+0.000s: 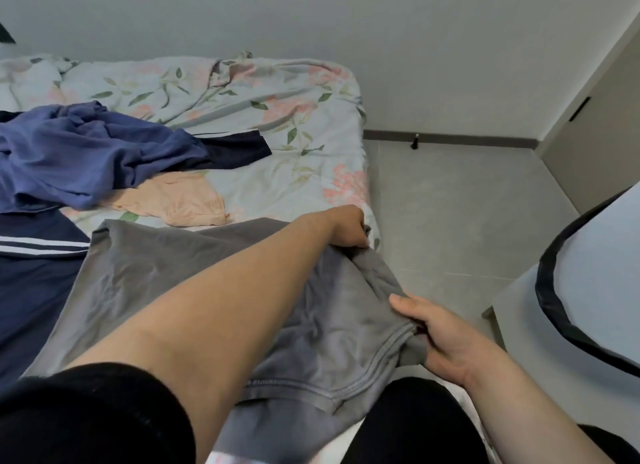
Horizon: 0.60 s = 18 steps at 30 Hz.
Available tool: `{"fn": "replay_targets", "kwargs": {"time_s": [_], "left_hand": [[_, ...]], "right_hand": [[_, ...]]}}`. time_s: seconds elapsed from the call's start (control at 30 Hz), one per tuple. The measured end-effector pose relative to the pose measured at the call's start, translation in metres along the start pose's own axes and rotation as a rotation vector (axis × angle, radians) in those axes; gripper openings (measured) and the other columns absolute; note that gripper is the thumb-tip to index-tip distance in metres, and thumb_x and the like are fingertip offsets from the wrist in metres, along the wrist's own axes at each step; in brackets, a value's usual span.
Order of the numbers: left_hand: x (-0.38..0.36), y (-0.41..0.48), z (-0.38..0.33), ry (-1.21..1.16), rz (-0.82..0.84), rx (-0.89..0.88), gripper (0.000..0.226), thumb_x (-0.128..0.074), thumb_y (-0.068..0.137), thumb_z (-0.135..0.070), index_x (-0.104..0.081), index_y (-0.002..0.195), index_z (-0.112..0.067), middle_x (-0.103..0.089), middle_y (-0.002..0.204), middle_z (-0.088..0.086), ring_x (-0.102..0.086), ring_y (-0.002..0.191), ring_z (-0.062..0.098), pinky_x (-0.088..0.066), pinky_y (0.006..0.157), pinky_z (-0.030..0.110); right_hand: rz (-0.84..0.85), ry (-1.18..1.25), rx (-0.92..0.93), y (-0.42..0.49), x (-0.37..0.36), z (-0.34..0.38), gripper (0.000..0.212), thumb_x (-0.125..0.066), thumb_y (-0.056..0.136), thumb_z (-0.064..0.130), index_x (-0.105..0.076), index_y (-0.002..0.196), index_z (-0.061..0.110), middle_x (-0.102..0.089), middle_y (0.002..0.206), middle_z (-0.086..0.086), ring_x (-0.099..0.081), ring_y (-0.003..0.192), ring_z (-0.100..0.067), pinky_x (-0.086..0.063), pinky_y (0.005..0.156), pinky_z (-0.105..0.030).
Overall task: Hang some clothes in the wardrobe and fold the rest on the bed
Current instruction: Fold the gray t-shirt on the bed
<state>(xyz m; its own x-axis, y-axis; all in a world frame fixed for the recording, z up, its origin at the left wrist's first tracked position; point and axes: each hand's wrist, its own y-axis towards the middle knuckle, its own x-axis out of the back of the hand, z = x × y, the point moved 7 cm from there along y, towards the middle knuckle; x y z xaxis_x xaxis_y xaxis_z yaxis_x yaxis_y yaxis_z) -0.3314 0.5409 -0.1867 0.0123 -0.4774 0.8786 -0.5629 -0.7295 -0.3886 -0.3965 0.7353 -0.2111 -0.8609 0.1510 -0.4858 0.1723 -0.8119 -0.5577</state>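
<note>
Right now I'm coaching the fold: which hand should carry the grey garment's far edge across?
Probably the left hand: it already grips the grey garment at its far edge near the bed side. The right hand pinches the near hem and can anchor it.

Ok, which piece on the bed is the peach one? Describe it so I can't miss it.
On the floral bedspread, look just beyond the grey garment both hands are gripping. The peach garment lies flat there, its far edge tucked under the crumpled blue garment. It is the only pale, warm-coloured piece.
</note>
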Motion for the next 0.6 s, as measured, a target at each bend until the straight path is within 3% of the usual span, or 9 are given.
{"fn": "replay_targets", "kwargs": {"time_s": [0.07,0.13,0.23,0.3,0.43,0.53,0.6], "left_hand": [[0.005,0.004,-0.005,-0.009,-0.001,-0.04,0.022,-0.069,0.088,-0.028,-0.065,0.087,-0.007,-0.065,0.097,0.009,-0.056,0.086,0.024,-0.042,0.074,0.027],[0.022,0.002,-0.009,-0.119,-0.105,-0.055,0.026,-0.071,0.087,-0.024,-0.054,0.071,-0.013,-0.056,0.078,0.005,-0.05,0.078,0.021,-0.037,0.064,0.028],[0.067,0.0,-0.015,-0.326,-0.354,-0.072,0.036,-0.074,0.085,-0.021,-0.047,0.061,-0.018,-0.048,0.064,-0.001,-0.046,0.068,0.017,-0.037,0.061,0.028],[0.095,-0.003,-0.022,-0.267,-0.444,-0.108,0.035,-0.075,0.084,-0.023,-0.049,0.061,-0.02,-0.049,0.062,-0.004,-0.048,0.066,0.016,-0.036,0.063,0.028],[0.12,-0.01,-0.018,-0.207,-0.415,-0.057,0.028,-0.074,0.085,-0.032,-0.056,0.07,-0.016,-0.054,0.069,0.001,-0.052,0.071,0.02,-0.042,0.067,0.032],[0.117,-0.025,0.004,-0.499,-0.322,0.032,0.017,-0.069,0.09,-0.019,-0.059,0.081,-0.009,-0.059,0.079,0.013,-0.061,0.071,0.028,-0.059,0.072,0.038],[0.117,-0.041,0.02,-0.68,-0.326,0.046,0.003,-0.064,0.092,-0.006,-0.062,0.092,-0.004,-0.063,0.091,0.017,-0.067,0.081,0.033,-0.06,0.078,0.034]], "right_hand": [[0.035,-0.08,-0.024,-0.006,0.002,-0.002,0.058,-0.088,0.058,0.016,-0.07,0.111,0.001,-0.072,0.111,-0.02,-0.072,0.095,-0.028,-0.061,0.076,-0.037],[-0.014,-0.171,-0.007,-0.007,0.006,0.001,0.041,-0.074,0.069,0.004,-0.067,0.11,0.0,-0.074,0.103,-0.018,-0.073,0.089,-0.026,-0.061,0.07,-0.034],[-0.238,-0.281,0.07,-0.008,0.022,0.017,0.026,-0.058,0.088,-0.007,-0.066,0.111,0.002,-0.075,0.1,-0.015,-0.071,0.092,-0.029,-0.058,0.083,-0.042],[-0.359,-0.368,0.145,-0.012,0.031,0.032,0.019,-0.058,0.094,0.003,-0.068,0.109,0.01,-0.077,0.097,-0.008,-0.072,0.094,-0.027,-0.057,0.087,-0.046],[-0.378,-0.394,0.258,-0.023,0.021,0.05,0.014,-0.057,0.099,0.013,-0.069,0.105,0.017,-0.077,0.097,-0.002,-0.073,0.092,-0.018,-0.055,0.082,-0.036],[-0.297,-0.377,0.281,-0.03,-0.009,0.052,0.016,-0.052,0.102,0.014,-0.068,0.105,0.017,-0.077,0.094,-0.001,-0.074,0.088,-0.016,-0.056,0.078,-0.033],[-0.249,-0.387,0.283,-0.03,-0.036,0.049,0.016,-0.053,0.101,0.016,-0.068,0.103,0.018,-0.077,0.096,-0.005,-0.074,0.089,-0.02,-0.058,0.078,-0.036]]}}
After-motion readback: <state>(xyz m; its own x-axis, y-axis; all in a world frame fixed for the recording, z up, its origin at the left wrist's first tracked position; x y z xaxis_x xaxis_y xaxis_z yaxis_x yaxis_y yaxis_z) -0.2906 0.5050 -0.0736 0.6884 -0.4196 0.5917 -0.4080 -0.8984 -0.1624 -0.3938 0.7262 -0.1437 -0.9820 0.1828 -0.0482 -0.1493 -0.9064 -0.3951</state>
